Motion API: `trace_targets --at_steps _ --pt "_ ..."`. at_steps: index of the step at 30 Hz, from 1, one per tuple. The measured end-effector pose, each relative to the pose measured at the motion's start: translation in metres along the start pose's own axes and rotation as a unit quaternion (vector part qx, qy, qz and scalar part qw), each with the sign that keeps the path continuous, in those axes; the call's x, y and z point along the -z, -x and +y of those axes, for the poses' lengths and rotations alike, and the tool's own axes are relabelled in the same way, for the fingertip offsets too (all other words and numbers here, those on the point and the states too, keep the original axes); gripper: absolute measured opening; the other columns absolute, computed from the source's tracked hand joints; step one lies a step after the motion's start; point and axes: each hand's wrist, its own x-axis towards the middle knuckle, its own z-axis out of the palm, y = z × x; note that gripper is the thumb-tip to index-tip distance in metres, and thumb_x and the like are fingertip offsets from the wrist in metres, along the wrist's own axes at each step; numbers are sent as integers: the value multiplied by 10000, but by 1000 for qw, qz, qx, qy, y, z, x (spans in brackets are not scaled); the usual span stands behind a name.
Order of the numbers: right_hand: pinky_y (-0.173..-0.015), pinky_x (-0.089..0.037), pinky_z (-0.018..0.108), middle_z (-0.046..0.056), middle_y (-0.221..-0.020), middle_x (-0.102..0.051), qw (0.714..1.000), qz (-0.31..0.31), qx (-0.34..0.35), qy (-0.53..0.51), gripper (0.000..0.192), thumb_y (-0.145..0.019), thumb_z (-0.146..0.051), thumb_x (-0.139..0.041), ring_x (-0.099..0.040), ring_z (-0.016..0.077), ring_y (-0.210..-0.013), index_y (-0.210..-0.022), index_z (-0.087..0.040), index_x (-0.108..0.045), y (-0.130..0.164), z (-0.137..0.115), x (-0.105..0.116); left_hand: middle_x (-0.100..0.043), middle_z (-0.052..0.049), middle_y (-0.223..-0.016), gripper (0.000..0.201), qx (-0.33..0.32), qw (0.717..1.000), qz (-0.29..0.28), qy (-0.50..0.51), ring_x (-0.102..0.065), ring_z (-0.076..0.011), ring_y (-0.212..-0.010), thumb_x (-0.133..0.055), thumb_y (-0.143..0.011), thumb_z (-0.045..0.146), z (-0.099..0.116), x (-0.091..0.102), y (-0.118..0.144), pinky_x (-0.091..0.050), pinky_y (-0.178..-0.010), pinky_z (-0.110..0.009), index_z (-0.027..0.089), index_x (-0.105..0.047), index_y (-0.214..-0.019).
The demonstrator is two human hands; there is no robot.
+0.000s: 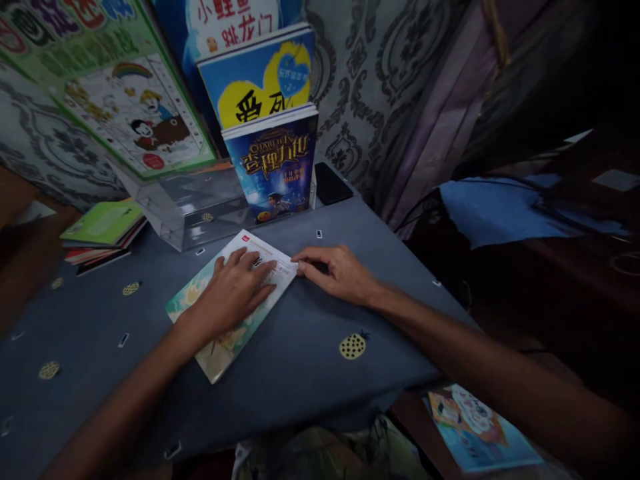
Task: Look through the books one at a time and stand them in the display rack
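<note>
A thin book with a pale green and white cover lies at a slant on the dark table. My left hand rests flat across its cover, fingers spread, hiding part of the picture and title. At the book's right corner, my right hand pinches the corner between thumb and fingertips. Just beyond the book stands a clear acrylic rack with upright books. The nearest of these is a dark blue book with gold lettering.
Behind it stand a blue-and-yellow book and a large green picture book. A small stack of books lies at left. A black phone-like slab lies near the table's right edge. Another book sits lower, beyond the front edge.
</note>
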Motion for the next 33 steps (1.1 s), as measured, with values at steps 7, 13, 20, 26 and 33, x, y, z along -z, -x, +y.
trace_targets --at_steps 7,13,20,26,33 --pt "-678 -467 277 12 -814 -779 1000 -5 -25 -3 409 -887 -234 -543 -646 159 -663 -1280 -187 -644 -20 8 1 -565 -154 -1403 504 69 996 -50 -28 -551 -350 -1253 -499 -1001 478 -5 11 -1 -503 -979 -509 242 -508 -1446" --pt "-688 -480 294 19 -802 -779 1000 13 -20 8 368 -895 -217 -537 -641 164 -659 -1237 -183 -671 -25 11 -3 -618 -170 -1285 507 107 991 -25 -73 -583 -356 -1150 -469 -998 517 9 6 -5 -529 -868 -456 214 -535 -1399" --pt "-781 -529 326 44 -938 -776 1000 14 -5 7 362 -898 -196 -551 -693 187 -800 -1239 -220 -671 -31 7 -12 -640 -217 -1187 527 151 984 -21 -95 -588 -376 -1086 -442 -1002 518 14 0 -10 -535 -760 -420 155 -564 -1365" --pt "-885 -530 347 67 -1028 -726 1000 17 20 -18 349 -858 -133 -563 -681 200 -945 -1182 -193 -677 -64 20 -35 -657 -233 -1148 550 191 974 -6 -123 -589 -372 -1117 -386 -1026 499 3 -6 -16 -531 -789 -421 95 -548 -1362" --pt "-890 -516 349 86 -1017 -687 999 12 49 -10 323 -826 -75 -546 -647 200 -929 -1088 -160 -714 -101 34 -50 -686 -232 -1145 515 219 967 14 -133 -614 -354 -1099 -380 -1035 456 -13 -8 -24 -499 -876 -456 83 -565 -1338"
